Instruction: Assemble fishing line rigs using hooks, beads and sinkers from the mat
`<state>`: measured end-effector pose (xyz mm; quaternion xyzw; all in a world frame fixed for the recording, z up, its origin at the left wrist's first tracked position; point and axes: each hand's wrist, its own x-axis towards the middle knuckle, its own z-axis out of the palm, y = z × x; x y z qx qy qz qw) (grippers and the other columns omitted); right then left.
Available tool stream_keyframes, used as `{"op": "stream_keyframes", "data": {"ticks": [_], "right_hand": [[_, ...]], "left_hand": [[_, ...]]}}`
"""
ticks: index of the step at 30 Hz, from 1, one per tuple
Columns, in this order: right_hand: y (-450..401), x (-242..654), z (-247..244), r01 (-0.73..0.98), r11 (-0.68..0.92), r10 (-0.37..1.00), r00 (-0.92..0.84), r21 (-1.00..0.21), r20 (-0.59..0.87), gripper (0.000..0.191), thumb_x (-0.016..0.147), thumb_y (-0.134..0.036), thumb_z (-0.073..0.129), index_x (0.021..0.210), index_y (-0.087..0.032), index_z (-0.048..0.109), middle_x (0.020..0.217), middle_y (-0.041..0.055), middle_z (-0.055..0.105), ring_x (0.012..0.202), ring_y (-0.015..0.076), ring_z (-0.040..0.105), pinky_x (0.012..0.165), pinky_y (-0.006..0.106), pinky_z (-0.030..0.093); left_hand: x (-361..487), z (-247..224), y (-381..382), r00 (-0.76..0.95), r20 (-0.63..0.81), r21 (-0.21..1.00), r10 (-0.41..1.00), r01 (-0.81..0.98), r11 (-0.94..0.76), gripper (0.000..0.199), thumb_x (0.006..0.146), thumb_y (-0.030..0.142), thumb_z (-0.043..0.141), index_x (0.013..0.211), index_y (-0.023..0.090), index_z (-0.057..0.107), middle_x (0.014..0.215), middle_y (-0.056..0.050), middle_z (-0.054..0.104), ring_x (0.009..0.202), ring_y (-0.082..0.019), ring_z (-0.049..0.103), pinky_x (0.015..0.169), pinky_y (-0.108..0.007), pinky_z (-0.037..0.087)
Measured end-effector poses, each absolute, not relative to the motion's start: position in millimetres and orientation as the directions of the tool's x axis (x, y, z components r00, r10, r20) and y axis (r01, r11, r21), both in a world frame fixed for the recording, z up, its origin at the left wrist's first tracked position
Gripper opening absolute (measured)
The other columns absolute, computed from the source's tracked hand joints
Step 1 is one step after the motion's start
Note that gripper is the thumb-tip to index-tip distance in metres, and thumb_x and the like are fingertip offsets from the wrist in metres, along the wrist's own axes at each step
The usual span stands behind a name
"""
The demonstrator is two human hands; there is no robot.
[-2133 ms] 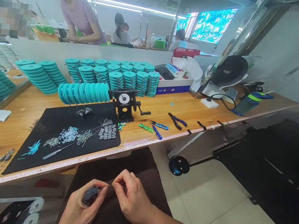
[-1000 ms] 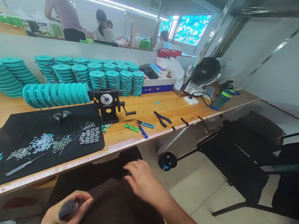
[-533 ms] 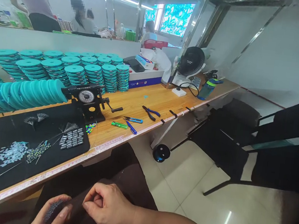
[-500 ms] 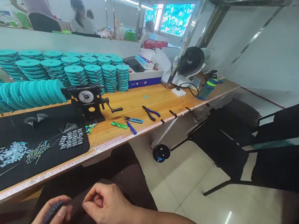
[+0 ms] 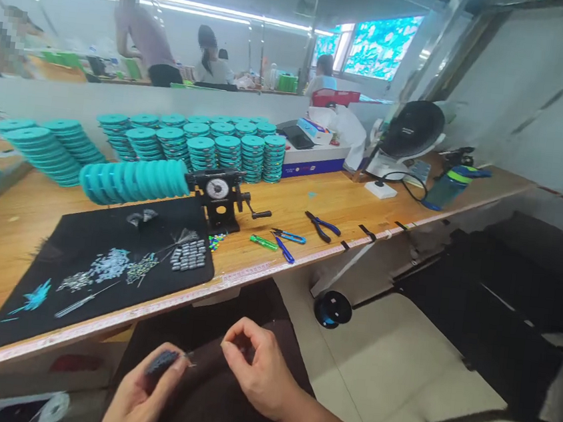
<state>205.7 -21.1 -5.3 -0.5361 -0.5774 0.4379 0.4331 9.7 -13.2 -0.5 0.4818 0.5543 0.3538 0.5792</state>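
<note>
Over my dark-clothed lap, my left hand (image 5: 150, 385) grips a small dark, bumpy bundle (image 5: 161, 363) between thumb and fingers, with something thin and pale at its thumb tip. To its right, my right hand (image 5: 258, 366) is closed in a pinch of thumb and forefinger; what it pinches is too small to make out. A gap separates the two hands. Beyond them, a black mat (image 5: 151, 298) on the wooden table bears grey cylinders (image 5: 189, 255), clear small pieces (image 5: 111, 265), metal pieces (image 5: 75, 281) and teal strips (image 5: 37, 296).
A cranked black device (image 5: 220, 198) with a dial holds a row of teal discs (image 5: 136, 181). Behind stand stacks of teal spools (image 5: 200, 152). Pliers (image 5: 322, 227), a fan (image 5: 410, 134) and a bottle (image 5: 447, 188) are to the right; a black spool (image 5: 333, 309) lies on the floor.
The view has swung left, so more of the mat and table shows. My hands are farther apart, and my right hand has lifted away from the left.
</note>
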Motion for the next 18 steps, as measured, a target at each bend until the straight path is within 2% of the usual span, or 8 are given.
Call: {"op": "stream_keyframes", "data": {"ticks": [3,5,7,9,12,18], "right_hand": [[-22,203,-3,0.224,0.018,0.995,-0.101,-0.975,-0.005,0.010,0.088,-0.020,0.056,0.079,-0.019,0.060,0.062,-0.0063,0.046,0.055,0.0101,0.039,0.051,0.021,0.031],[-22,201,-4,0.250,0.019,0.994,-0.112,-0.968,-0.010,0.010,0.089,-0.023,0.059,0.080,-0.019,0.063,0.060,-0.0064,0.047,0.053,0.0101,0.039,0.052,0.022,0.031],[-22,199,-6,0.292,0.034,0.993,-0.114,-0.956,0.001,0.009,0.088,-0.024,0.061,0.082,-0.020,0.068,0.063,-0.0051,0.056,0.056,0.0112,0.046,0.059,0.024,0.036],[-22,197,-8,0.321,0.067,0.993,-0.114,-0.945,0.032,0.011,0.088,-0.020,0.062,0.085,-0.023,0.072,0.072,-0.0034,0.067,0.066,0.0137,0.056,0.076,0.028,0.040],[-20,197,-10,0.330,0.118,0.989,-0.124,-0.937,0.081,0.019,0.088,-0.013,0.060,0.088,-0.027,0.074,0.084,-0.0041,0.074,0.078,0.0155,0.065,0.095,0.035,0.033],[-19,195,-9,0.300,0.112,0.987,-0.146,-0.947,0.070,0.021,0.088,-0.012,0.061,0.086,-0.027,0.074,0.080,-0.0051,0.074,0.074,0.0148,0.065,0.095,0.035,0.033]], "left_hand": [[24,7,-16,0.114,-0.222,0.968,0.968,0.148,0.204,0.038,0.078,0.053,0.067,0.064,0.018,0.058,0.060,0.004,0.049,0.060,-0.013,0.044,0.052,-0.018,0.040],[27,7,-17,0.107,-0.224,0.967,0.969,0.145,0.208,0.038,0.078,0.053,0.066,0.063,0.019,0.057,0.059,0.004,0.047,0.059,-0.013,0.041,0.051,-0.019,0.038],[27,5,-18,0.115,-0.245,0.966,0.963,0.117,0.232,0.037,0.078,0.051,0.066,0.063,0.019,0.055,0.059,0.004,0.046,0.058,-0.013,0.040,0.051,-0.019,0.037],[26,2,-19,0.130,-0.254,0.965,0.958,0.093,0.243,0.037,0.079,0.050,0.066,0.063,0.019,0.054,0.060,0.004,0.047,0.058,-0.013,0.039,0.052,-0.020,0.037],[26,-1,-19,0.141,-0.228,0.972,0.963,0.085,0.218,0.037,0.078,0.049,0.066,0.063,0.018,0.055,0.061,0.004,0.046,0.060,-0.013,0.040,0.056,-0.020,0.037],[27,1,-18,0.152,-0.192,0.980,0.970,0.090,0.180,0.035,0.081,0.046,0.064,0.062,0.018,0.055,0.062,0.003,0.046,0.063,-0.014,0.040,0.059,-0.022,0.036]]}}
